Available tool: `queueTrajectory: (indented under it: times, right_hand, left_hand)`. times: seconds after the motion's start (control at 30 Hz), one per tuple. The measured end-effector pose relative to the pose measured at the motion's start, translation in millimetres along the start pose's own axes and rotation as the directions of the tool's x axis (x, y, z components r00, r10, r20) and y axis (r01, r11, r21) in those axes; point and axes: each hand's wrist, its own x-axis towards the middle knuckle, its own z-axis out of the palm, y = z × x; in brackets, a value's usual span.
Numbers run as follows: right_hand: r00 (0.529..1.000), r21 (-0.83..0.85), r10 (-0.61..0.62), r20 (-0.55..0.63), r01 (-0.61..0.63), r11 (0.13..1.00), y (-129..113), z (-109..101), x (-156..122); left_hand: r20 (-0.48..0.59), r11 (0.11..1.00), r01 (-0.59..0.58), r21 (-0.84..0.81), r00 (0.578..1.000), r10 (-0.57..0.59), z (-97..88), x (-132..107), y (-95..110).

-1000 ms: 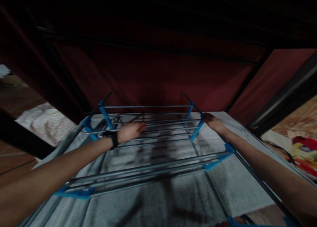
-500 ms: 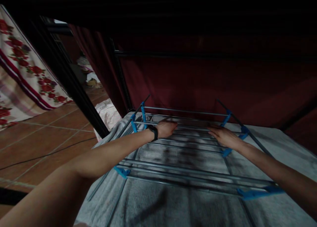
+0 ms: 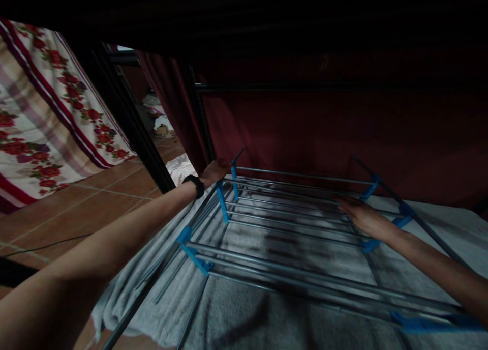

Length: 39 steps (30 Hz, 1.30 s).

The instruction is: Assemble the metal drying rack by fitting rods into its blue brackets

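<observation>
A rack of grey metal tubes [image 3: 282, 231] with blue plastic joints lies across a grey fleecy blanket [image 3: 244, 319]. My left hand [image 3: 214, 172], with a black band [image 3: 194, 185] at the wrist, is closed at the rack's far left corner. It lies against the side pole beside a blue joint [image 3: 222, 201]; its fingertips are partly hidden. On the right, my right hand [image 3: 360, 216] has its fingers together and bent over one of the cross tubes, close to another blue joint [image 3: 370, 244].
A dark post [image 3: 131, 121] stands left of the blanket, and a dark beam runs overhead. Maroon cloth [image 3: 290, 131] hangs behind the rack. Beyond the post are a tiled floor [image 3: 114, 197], a thin cable [image 3: 46, 245] and a flowered cloth [image 3: 76, 95].
My left hand has moved left from the cross tubes to the far left corner joint. My right hand stays at its tube. The view has shifted, so the rack appears further right.
</observation>
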Motion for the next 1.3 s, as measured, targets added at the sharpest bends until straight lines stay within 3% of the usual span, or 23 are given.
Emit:
queueTrajectory:
  times: [0.07,0.17,0.3,0.5,0.67,0.93,1.3]
  right_hand:
    - [1.000,-0.010,-0.003,0.007,0.003,1.000,1.7,3.1,-2.9]
    - [0.999,-0.010,-0.038,0.015,0.038,0.999,2.9,6.4,-8.5]
    - [0.999,0.001,-0.051,-0.006,0.051,0.999,2.9,6.7,-10.7]
    - [0.998,0.003,-0.058,0.006,0.058,0.998,10.4,9.7,-10.8]
    - [0.999,0.008,-0.049,0.011,0.049,0.999,16.9,12.6,-9.8]
    - [0.999,0.038,-0.032,-0.004,0.032,0.999,14.1,9.0,-6.1]
    - [0.999,0.044,-0.014,0.047,0.012,0.999,9.8,4.1,-7.0]
  left_hand:
    - [0.055,0.982,0.132,-0.133,0.991,-0.125,-3.0,-5.3,-20.3]
    - [0.150,0.908,0.283,-0.308,0.957,-0.247,10.1,-13.7,-39.2]
    - [0.250,0.785,0.395,-0.477,0.917,-0.310,26.2,-12.9,-50.4]
    - [0.344,0.635,0.502,-0.588,0.865,-0.366,26.9,-3.5,-64.9]
    - [0.381,0.591,0.529,-0.609,0.849,-0.366,29.3,-2.9,-74.3]
    - [0.386,0.591,0.523,-0.614,0.852,-0.353,31.8,3.7,-76.1]
    - [0.366,0.645,0.488,-0.588,0.871,-0.327,30.7,3.1,-76.6]
